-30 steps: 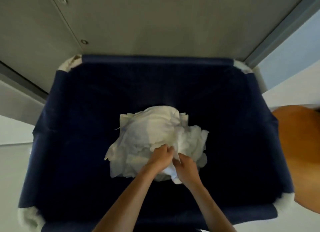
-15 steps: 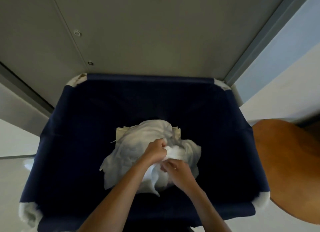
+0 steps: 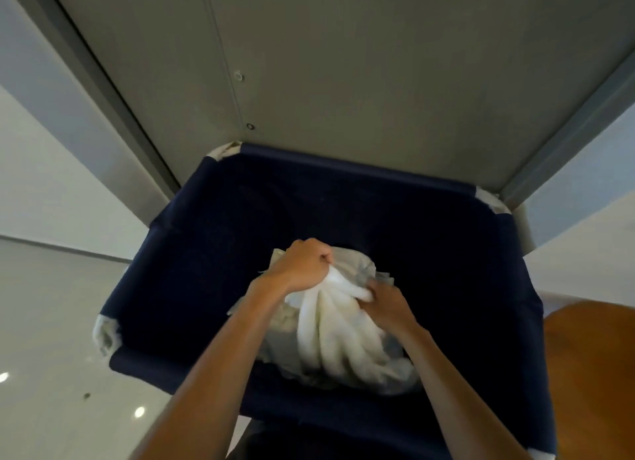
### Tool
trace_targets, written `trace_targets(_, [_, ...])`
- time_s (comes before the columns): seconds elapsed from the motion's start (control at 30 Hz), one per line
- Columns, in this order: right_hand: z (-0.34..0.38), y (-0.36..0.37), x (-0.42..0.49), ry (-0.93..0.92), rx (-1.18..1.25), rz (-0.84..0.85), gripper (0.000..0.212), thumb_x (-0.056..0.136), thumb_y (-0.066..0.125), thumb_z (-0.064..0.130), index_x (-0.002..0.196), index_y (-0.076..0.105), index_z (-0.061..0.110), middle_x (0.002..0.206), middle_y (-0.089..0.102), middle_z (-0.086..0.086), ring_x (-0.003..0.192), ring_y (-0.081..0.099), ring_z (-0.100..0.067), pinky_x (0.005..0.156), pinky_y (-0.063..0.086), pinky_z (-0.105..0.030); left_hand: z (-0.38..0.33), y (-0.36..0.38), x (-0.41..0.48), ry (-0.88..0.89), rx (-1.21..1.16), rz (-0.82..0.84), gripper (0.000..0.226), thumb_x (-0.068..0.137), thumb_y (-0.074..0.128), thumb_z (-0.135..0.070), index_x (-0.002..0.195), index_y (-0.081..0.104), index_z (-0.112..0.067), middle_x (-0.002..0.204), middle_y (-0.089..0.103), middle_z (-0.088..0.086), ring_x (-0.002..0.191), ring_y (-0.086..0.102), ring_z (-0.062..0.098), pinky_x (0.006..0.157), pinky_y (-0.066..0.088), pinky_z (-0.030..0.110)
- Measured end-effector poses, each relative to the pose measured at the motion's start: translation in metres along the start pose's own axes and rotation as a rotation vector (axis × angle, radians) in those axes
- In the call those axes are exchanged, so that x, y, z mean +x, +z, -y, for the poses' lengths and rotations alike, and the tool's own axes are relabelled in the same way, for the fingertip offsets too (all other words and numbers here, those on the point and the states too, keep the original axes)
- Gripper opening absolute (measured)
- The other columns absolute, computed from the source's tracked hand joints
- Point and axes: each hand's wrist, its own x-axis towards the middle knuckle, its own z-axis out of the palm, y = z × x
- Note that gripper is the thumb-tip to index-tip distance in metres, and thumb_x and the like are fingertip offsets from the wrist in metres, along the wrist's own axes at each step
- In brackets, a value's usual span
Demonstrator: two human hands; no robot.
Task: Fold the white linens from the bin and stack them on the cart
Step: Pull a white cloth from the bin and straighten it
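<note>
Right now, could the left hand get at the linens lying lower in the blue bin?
Probably, once freed. The left hand grips the bunched linen, as does the right hand. The bin is open-topped, and the lower linens lie exposed beside the bunch.

So the person is standing over a big navy fabric bin (image 3: 213,253) with white patches at its corners, and both hands are clutching the same bunched-up white linen (image 3: 330,336). The left hand (image 3: 304,265) is making a tight fist around the gathered top of it, while the right hand (image 3: 388,303) is pinching the cloth just beside it and a bit lower. The rest of the cloth is hanging down in long folds inside the bin, a grey panel (image 3: 343,64) is standing right behind it, and an orange-brown wooden surface (image 3: 591,373) is poking in at the right edge.
</note>
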Motion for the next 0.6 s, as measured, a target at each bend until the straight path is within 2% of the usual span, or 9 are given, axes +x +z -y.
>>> trace_targets(0.03, [0.0,-0.006,-0.002,0.001,0.044,-0.072,0.016,0.093,0.051,0.025,0.1,0.061,0.015,0.093,0.064,-0.003,0.09,0.059,-0.024,0.072,0.043,-0.031,0.004,-0.002,-0.003,-0.059,0.003,-0.048,0.03,0.089,0.036,-0.004,0.079,0.062,-0.014,0.093,0.063,0.002,0.081,0.059,0.021,0.068,0.047,0.032])
trace_targets(0.1, [0.001,-0.022,-0.006,-0.04,0.144,-0.193,0.015,0.092,0.05,0.017,0.078,0.056,0.016,0.073,0.058,0.003,0.071,0.055,-0.017,0.062,0.037,-0.027,0.012,-0.004,-0.009,-0.168,0.035,-0.092,0.023,0.09,0.037,-0.008,0.09,0.06,-0.01,0.097,0.063,0.006,0.073,0.056,0.02,0.064,0.046,0.035])
trace_targets(0.17, [0.012,-0.041,-0.014,-0.122,0.197,-0.272,0.033,0.088,0.052,0.015,0.06,0.038,0.023,0.058,0.045,0.009,0.053,0.041,-0.005,0.052,0.03,-0.022,0.014,0.0,-0.015,-0.239,0.096,-0.03,0.016,0.091,0.042,-0.014,0.099,0.054,-0.009,0.097,0.058,0.007,0.072,0.05,0.018,0.062,0.042,0.032])
trace_targets(0.23, [0.026,-0.055,-0.021,-0.236,0.206,-0.299,0.039,0.086,0.053,0.01,0.057,0.03,0.022,0.054,0.037,0.009,0.049,0.032,-0.005,0.048,0.024,-0.02,0.004,0.01,-0.017,-0.216,0.077,0.056,0.024,0.089,0.05,-0.024,0.111,0.051,-0.015,0.107,0.054,0.002,0.086,0.052,0.017,0.072,0.044,0.03])
trace_targets(0.3, [0.038,-0.064,-0.025,-0.325,0.206,-0.292,0.039,0.085,0.054,0.006,0.058,0.028,0.019,0.057,0.036,0.008,0.052,0.029,-0.006,0.048,0.025,-0.02,-0.015,0.022,-0.016,-0.13,-0.039,0.087,0.037,0.087,0.058,-0.031,0.121,0.048,-0.021,0.115,0.052,-0.002,0.101,0.053,0.017,0.082,0.044,0.031])
trace_targets(0.37, [0.045,-0.07,-0.027,-0.352,0.255,-0.281,0.038,0.083,0.055,0.004,0.058,0.03,0.018,0.06,0.037,0.006,0.055,0.03,-0.007,0.051,0.027,-0.021,-0.033,0.034,-0.011,-0.031,-0.087,0.034,0.027,0.088,0.059,-0.026,0.112,0.05,-0.018,0.106,0.056,-0.002,0.094,0.055,0.017,0.071,0.043,0.027])
trace_targets(0.43, [0.047,-0.078,-0.032,-0.337,0.311,-0.303,0.038,0.085,0.057,0.006,0.058,0.033,0.018,0.059,0.038,0.005,0.055,0.031,-0.006,0.051,0.029,-0.021,-0.044,0.037,-0.006,0.046,-0.03,-0.101,0.005,0.092,0.052,-0.016,0.097,0.051,-0.014,0.092,0.058,0.001,0.08,0.055,0.019,0.061,0.041,0.027])
trace_targets(0.53, [0.044,-0.09,-0.04,-0.289,0.364,-0.285,0.03,0.087,0.064,0.016,0.064,0.045,0.015,0.059,0.045,0.006,0.053,0.036,-0.004,0.05,0.035,-0.019,-0.047,0.029,-0.003,0.12,-0.06,-0.231,0.012,0.09,0.045,-0.008,0.088,0.056,-0.012,0.082,0.062,0.005,0.07,0.055,0.024,0.06,0.043,0.036])
trace_targets(0.6, [0.038,-0.094,-0.043,-0.243,0.331,-0.181,0.016,0.084,0.067,0.016,0.075,0.054,0.014,0.066,0.053,0.005,0.057,0.045,-0.006,0.053,0.039,-0.017,-0.05,0.022,-0.004,0.165,-0.094,-0.263,0.019,0.086,0.044,-0.003,0.086,0.058,-0.015,0.08,0.064,0.003,0.072,0.059,0.024,0.062,0.047,0.037])
